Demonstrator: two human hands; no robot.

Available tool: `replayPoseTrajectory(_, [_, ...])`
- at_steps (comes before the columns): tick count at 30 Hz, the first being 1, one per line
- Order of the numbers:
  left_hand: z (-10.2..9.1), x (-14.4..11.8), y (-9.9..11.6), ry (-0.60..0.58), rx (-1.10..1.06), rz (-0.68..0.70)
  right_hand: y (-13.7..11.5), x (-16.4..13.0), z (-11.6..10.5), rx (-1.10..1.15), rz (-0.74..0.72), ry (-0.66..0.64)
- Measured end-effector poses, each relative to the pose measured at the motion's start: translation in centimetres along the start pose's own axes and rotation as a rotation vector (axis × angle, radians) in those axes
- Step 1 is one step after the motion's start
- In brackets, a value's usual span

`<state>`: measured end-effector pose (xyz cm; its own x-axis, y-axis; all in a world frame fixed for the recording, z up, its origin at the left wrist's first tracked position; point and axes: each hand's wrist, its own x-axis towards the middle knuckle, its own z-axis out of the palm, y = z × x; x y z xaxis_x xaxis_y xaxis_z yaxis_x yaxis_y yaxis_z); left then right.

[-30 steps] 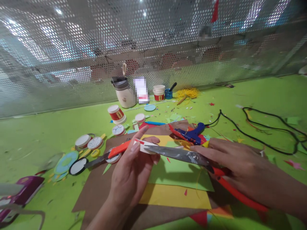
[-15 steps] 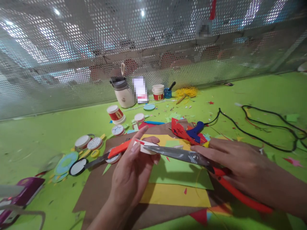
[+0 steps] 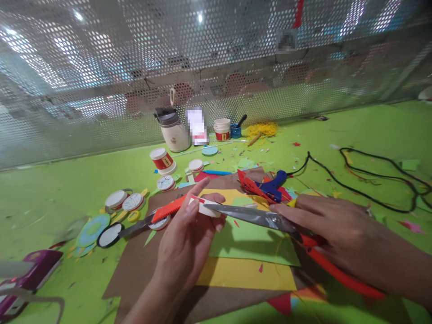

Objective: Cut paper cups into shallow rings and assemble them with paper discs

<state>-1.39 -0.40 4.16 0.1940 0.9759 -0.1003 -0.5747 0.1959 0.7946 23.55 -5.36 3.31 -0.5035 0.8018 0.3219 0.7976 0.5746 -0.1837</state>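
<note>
Scissors (image 3: 256, 217) shifted slightly up since earlier frame; right hand (image 3: 332, 227) fingers grip red handles, blades at white-red paper piece (image 3: 202, 207) pinched by left hand (image 3: 185, 245) above counter (image 3: 50, 193). Cup (image 3: 162, 160) labels unreadable.

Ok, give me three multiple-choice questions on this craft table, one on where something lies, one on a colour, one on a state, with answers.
1. Where does the blue glue gun lie?
A. beyond the right hand
B. by the purple tool
C. against the mesh wall

2. What colour are the scissors' handles?
A. blue
B. red
C. yellow

3. What does the left hand do?
A. lies flat on the table
B. pinches a small white piece
C. holds a cup

Answers: 1 A, it lies just past the knuckles. 2 B, red loops under the right hand. 3 B, fingers pinch it at the blade tip.
</note>
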Motion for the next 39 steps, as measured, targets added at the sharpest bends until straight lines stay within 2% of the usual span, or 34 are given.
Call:
replayPoseTrajectory(9, [0.1,0.1,0.2,0.017,-0.012,0.018,0.2,0.4,-0.2,-0.028,0.028,0.069])
replayPoseTrajectory(15, [-0.1,0.2,0.4,0.022,0.013,0.017,1.5,0.2,0.5,0.039,0.279,0.098])
replayPoseTrajectory(18, [-0.1,0.3,0.4,0.032,0.019,0.034,1.8,0.5,0.5,0.04,0.356,0.123])
replayPoseTrajectory(22, [0.1,0.3,0.5,0.005,0.02,0.091,1.1,0.8,-0.3,0.306,0.377,0.076])
replayPoseTrajectory(26, [0.0,0.2,0.5,-0.026,0.058,0.127,-0.2,1.1,-1.2,0.351,0.412,-0.013])
replayPoseTrajectory(28, [0.0,0.2,0.6,-0.017,0.085,0.137,-0.6,1.3,-1.3,0.372,0.395,-0.037])
replayPoseTrajectory(34, [-0.3,0.4,0.7,-0.019,0.112,0.14,-0.5,1.3,-0.9,0.351,0.253,-0.001])
replayPoseTrajectory(39, [-0.9,0.7,0.7,0.0,0.104,0.129,-1.0,1.5,-1.1,0.412,0.251,-0.023])
